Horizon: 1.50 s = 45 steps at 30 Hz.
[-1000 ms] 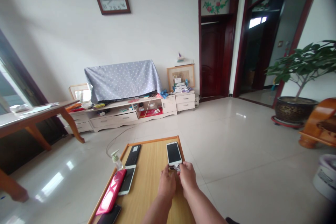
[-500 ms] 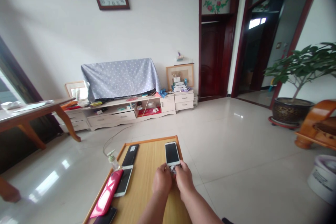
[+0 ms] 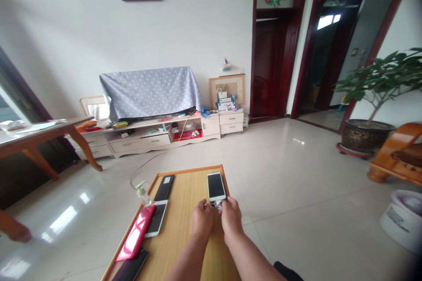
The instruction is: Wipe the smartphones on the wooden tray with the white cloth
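A white smartphone (image 3: 216, 185) with a dark screen lies face up at the far right corner of the wooden tray table (image 3: 184, 210). Just below its near end, my right hand (image 3: 231, 216) is closed on a crumpled white wipe (image 3: 218, 205), whose loose end pokes out to the left of the fingers. My left hand (image 3: 201, 218) is closed too, a little apart from the wipe; its fingers are curled, and whatever is inside them is hidden.
Along the left edge lie a black phone (image 3: 164, 188), another white phone (image 3: 157, 218), a pink case (image 3: 136, 233) and a dark phone (image 3: 132, 265). Beside them stands a pump bottle (image 3: 143, 195). A white bucket (image 3: 402, 221) is on the floor at right.
My left hand has drawn slightly away from my right, opening a gap between them. The wipe now stays with my right hand. The whole view has tilted down slightly.
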Available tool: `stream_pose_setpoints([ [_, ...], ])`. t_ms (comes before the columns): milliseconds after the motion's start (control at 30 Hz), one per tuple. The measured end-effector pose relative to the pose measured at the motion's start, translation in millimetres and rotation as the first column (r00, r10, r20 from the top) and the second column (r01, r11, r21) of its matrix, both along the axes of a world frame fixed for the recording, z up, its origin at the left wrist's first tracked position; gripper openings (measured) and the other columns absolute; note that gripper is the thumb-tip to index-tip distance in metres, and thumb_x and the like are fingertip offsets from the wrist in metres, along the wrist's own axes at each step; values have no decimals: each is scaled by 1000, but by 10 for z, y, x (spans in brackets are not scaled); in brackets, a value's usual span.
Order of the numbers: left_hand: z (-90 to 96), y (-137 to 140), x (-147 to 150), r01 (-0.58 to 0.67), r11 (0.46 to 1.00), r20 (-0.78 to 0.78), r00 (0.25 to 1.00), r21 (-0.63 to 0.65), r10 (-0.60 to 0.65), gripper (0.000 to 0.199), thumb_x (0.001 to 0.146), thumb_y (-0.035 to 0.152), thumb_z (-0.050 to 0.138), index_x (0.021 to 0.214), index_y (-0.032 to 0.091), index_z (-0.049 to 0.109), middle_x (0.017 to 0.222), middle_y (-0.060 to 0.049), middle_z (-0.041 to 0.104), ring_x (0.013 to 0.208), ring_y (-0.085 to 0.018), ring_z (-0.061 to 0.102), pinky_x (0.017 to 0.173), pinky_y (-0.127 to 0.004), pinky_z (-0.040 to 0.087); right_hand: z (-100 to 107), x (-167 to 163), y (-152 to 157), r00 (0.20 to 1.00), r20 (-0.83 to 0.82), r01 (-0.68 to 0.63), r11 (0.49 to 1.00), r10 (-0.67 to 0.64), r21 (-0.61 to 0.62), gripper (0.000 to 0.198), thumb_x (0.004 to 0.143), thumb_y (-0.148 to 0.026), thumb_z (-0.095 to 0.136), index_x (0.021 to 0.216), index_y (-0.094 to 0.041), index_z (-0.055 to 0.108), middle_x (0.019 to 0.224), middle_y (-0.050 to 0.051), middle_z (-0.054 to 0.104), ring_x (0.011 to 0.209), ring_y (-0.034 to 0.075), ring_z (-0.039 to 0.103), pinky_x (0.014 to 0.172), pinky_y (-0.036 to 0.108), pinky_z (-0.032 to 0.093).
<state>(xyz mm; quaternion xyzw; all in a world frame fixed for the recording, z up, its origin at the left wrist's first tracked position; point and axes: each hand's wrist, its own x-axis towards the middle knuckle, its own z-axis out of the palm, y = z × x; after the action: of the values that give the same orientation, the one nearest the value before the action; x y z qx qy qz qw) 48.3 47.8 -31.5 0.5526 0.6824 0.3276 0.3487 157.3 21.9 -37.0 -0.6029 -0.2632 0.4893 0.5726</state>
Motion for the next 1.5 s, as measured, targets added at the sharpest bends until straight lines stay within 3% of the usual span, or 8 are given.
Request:
stream_pose_setpoints([
  [133, 37, -230, -100, 60, 997, 90, 994, 55, -65, 48, 89, 41, 50, 128, 16, 62, 130, -13, 68, 124, -26, 60, 105, -36, 43, -60, -123, -193, 990, 73, 114, 992, -118, 59, 38, 85, -49, 48, 107, -21, 62, 88, 5, 72, 74, 20, 64, 67, 30, 48],
  [333, 225, -836, -323, 244, 954, 275, 919, 172, -284, 51, 90, 58, 50, 116, 19, 69, 111, -6, 76, 103, -23, 68, 92, -32, 51, 55, -334, -642, 985, 171, -62, 982, 31, 178, 27, 87, -50, 51, 86, -25, 62, 82, 2, 71, 77, 21, 67, 65, 28, 50],
  [667, 168, -1537, -768, 169, 952, 271, 932, 255, -238, 29, 89, 41, 53, 101, 21, 70, 97, -3, 76, 96, -21, 68, 88, -31, 49, 190, -517, -1244, 910, 406, -183, 962, 87, 204, 34, 86, -43, 55, 112, -23, 64, 107, 7, 71, 99, 23, 67, 85, 32, 51],
  [833, 199, -1891, -930, 235, 919, 84, 958, 316, -274, 27, 92, 36, 48, 95, 22, 71, 93, -4, 74, 90, -18, 67, 83, -28, 50, 124, -721, -1651, 775, 627, -279, 932, 75, 233, 33, 93, -46, 49, 109, -24, 68, 110, 9, 70, 103, 24, 67, 88, 32, 51],
  [1000, 243, -2166, -1116, 280, 891, -12, 955, 356, -295, 27, 90, 31, 48, 98, 23, 72, 101, -6, 71, 96, -18, 66, 88, -29, 51, 43, -852, -1895, 710, 699, -383, 879, 83, 285, 29, 94, -32, 45, 105, -24, 71, 104, 8, 70, 99, 22, 68, 89, 32, 51],
  [1167, 321, -2263, -1630, 177, 907, -283, 957, 381, -68, 33, 89, 32, 47, 114, 24, 68, 123, -9, 66, 117, -26, 57, 104, -41, 43, 20, -887, -1936, 652, 756, -388, 878, 49, 278, 27, 91, -27, 47, 105, -24, 70, 104, 7, 70, 97, 21, 67, 87, 29, 51],
  [1300, 352, -2284, -2175, -124, 964, -602, 760, 236, 245, 54, 85, 44, 53, 135, 24, 55, 144, -11, 53, 134, -34, 43, 110, -51, 32, -21, -915, -1951, 636, 770, -394, 883, 61, 255, 25, 90, -27, 47, 99, -23, 70, 99, 7, 70, 91, 19, 67, 81, 27, 50],
  [1500, 372, -2427, -2599, -142, 988, -730, 668, 67, 145, 63, 88, 58, 44, 140, 24, 49, 153, -12, 45, 141, -33, 36, 114, -51, 25, -45, -941, -1983, 638, 767, -384, 891, 67, 243, 26, 89, -31, 48, 98, -22, 71, 100, 8, 70, 90, 20, 66, 81, 28, 49],
])
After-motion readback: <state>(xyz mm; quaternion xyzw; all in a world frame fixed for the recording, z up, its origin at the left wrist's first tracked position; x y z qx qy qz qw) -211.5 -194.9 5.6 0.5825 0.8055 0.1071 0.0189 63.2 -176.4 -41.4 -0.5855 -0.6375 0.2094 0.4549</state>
